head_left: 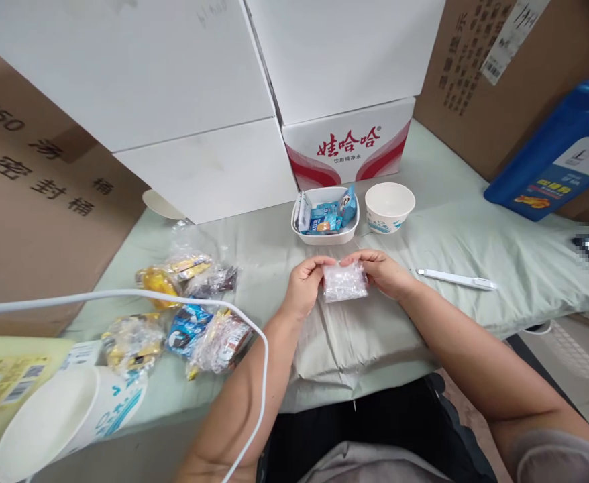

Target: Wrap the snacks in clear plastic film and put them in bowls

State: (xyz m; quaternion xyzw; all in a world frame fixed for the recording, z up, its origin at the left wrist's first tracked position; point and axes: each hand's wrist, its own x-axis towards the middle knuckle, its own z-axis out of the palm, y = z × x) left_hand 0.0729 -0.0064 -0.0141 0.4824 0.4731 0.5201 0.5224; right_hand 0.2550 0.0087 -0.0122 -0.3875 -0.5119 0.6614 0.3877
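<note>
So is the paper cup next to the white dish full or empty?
Empty. The paper cup stands upright beside the white dish, and its bare white inside shows nothing in it.

Cup (pixel 390 206) right of tray (pixel 325 236)

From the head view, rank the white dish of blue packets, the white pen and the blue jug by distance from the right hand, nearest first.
Measured from the right hand:
1. White dish of blue packets, just behind the hand, slightly left.
2. White pen, to its right on the cloth.
3. Blue jug, far right, leaning on a carton.
</note>
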